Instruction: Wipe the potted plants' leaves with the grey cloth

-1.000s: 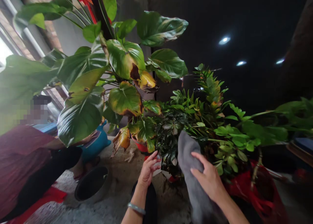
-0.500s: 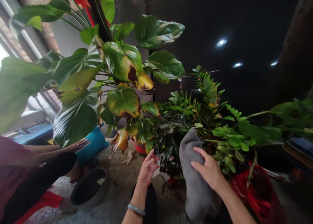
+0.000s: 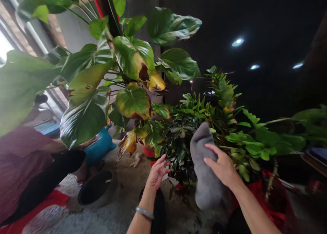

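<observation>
My right hand grips a soft grey cloth between thumb and fingers. The cloth hangs in long folds, its narrow top end pointing up in front of the potted plants. To the left, my left hand is raised with fingers apart and slightly bent, nothing in it. It is nearest to a plant with small dark leaves, in front of its lower left side. A bracelet circles my left wrist. Above and to the left spreads a plant with large leaves, some yellow and brown at the edges.
A person in a purplish top sits at the left, close to a blue container. A dark round bucket stands on the floor. Leafy plants and a red bag are at right, before a dark glossy wall.
The view has shifted slightly, so the plants appear further right. The cloth's top end sits a little higher, still in my right hand. The person at left shows more of the torso.
</observation>
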`<state>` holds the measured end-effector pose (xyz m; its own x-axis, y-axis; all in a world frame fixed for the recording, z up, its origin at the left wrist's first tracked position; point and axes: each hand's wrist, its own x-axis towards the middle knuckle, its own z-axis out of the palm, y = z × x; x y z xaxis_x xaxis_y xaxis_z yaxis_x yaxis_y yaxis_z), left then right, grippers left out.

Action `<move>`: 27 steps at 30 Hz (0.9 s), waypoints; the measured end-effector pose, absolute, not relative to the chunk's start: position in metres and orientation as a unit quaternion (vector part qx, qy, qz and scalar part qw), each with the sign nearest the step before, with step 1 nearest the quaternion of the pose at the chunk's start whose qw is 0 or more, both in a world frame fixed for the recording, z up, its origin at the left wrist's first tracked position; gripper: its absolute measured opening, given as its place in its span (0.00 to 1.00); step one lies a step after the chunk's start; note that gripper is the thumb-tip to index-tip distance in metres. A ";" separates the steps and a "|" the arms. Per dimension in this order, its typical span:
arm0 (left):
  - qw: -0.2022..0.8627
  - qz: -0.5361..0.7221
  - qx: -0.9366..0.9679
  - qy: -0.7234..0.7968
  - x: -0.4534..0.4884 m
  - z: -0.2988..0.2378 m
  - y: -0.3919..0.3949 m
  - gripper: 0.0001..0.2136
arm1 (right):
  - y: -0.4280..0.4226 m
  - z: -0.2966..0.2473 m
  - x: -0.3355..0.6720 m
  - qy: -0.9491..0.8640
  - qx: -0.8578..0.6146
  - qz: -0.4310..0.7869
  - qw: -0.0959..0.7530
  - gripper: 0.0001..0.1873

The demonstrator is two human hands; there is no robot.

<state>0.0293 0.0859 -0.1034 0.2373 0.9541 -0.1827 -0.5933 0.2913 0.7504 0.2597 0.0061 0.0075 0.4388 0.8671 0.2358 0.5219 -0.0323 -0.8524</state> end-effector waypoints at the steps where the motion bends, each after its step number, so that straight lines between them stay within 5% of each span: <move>1: 0.736 0.526 0.279 0.323 0.029 -0.103 0.086 0.19 | -0.001 -0.004 0.257 -0.499 -0.702 0.198 0.468 0.26; 6: 0.743 0.520 0.276 0.318 0.027 -0.104 0.088 0.19 | -0.039 0.007 0.235 -0.544 -0.644 0.270 0.464 0.23; 12: 0.737 0.520 0.279 0.329 0.032 -0.104 0.088 0.18 | -0.005 0.057 0.256 -0.456 -0.648 0.130 0.596 0.31; 15: 0.735 0.521 0.281 0.330 0.031 -0.103 0.087 0.18 | 0.007 0.027 0.260 -0.340 -0.664 0.288 0.601 0.40; 20: 0.738 0.517 0.279 0.333 0.027 -0.107 0.088 0.18 | -0.028 -0.018 0.229 -0.255 -0.649 0.464 0.547 0.37; 27: 0.738 0.514 0.282 0.334 0.029 -0.107 0.088 0.19 | -0.020 0.042 0.240 -0.384 -0.589 0.316 0.637 0.36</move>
<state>0.0290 0.0881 -0.1074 0.2494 0.9469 -0.2029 -0.5699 0.3129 0.7598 0.2399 -0.0201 0.0415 0.5053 0.8550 0.1166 0.0508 0.1055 -0.9931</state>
